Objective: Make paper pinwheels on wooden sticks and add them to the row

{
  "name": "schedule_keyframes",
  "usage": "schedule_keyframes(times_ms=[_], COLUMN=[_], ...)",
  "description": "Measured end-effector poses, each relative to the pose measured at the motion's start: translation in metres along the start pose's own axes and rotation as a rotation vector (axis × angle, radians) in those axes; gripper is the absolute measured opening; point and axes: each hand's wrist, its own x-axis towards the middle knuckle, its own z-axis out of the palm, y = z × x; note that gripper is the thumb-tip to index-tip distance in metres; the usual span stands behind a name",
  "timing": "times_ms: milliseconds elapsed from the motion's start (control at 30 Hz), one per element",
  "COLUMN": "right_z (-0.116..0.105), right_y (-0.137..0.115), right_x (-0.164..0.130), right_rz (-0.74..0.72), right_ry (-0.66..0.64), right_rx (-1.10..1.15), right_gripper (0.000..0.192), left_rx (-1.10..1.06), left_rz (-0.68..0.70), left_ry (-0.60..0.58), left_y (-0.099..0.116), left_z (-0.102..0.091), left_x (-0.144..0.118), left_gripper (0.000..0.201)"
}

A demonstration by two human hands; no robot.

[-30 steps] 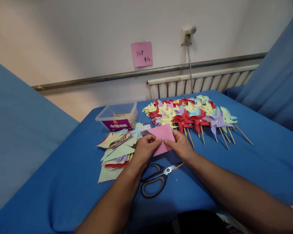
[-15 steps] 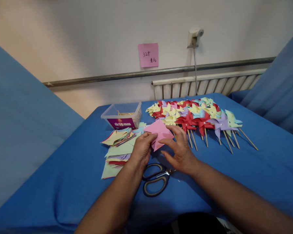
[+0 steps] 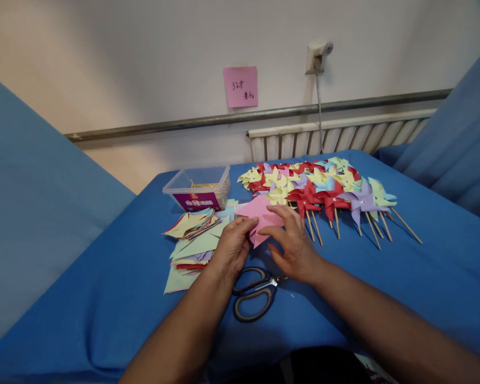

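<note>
A square of pink paper (image 3: 257, 212) with slits cut in from its corners is held over the table. My left hand (image 3: 236, 240) pinches its lower left part, thumb on top. My right hand (image 3: 294, 240) is at the paper's right side, fingers curved and spread, with fingertips at or touching its edge and the thumb apart below. Just under both hands, dark-handled scissors (image 3: 256, 293) lie on the blue cloth, their blades partly hidden by my right hand. Left of my left hand are stacks of coloured paper (image 3: 198, 242), some pieces with slits.
Behind the stacks stands a clear plastic box (image 3: 200, 186) with thin sticks in it. Many-coloured paper pinwheels (image 3: 332, 197) on sticks cover the back right of the blue-covered table (image 3: 104, 277). A radiator (image 3: 344, 130) and a rail (image 3: 184, 124) run along the wall.
My right fingers have shifted slightly at the pink paper's right edge, and the thumb has drawn a little away from it. The left hand keeps its pinch.
</note>
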Motion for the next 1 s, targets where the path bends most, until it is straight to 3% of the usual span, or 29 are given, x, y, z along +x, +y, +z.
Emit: schedule_keyframes(times_ms=[267,433,633,1000], right_z=[0.01,0.005,0.003,0.001], right_y=[0.006,0.006,0.013,0.017], right_x=[0.001,0.003,0.005,0.005], right_rz=[0.064,0.189,0.299,0.32], right_ry=[0.081,0.152,0.147,0.073], right_rx=[0.055,0.184,0.211,0.155], right_gripper=[0.007,0.007,0.009,0.01], left_rx=[0.055,0.062,0.133,0.314], left_rz=[-0.028,-0.053,-0.048,-0.005], left_ry=[-0.022,-0.015,-0.019,-0.01], left_y=[-0.003,-0.001,-0.004,-0.009], left_z=[-0.001,0.004,0.005,0.0], left_x=[0.001,-0.003,-0.004,0.001], left_gripper=[0.033,0.035,0.034,0.031])
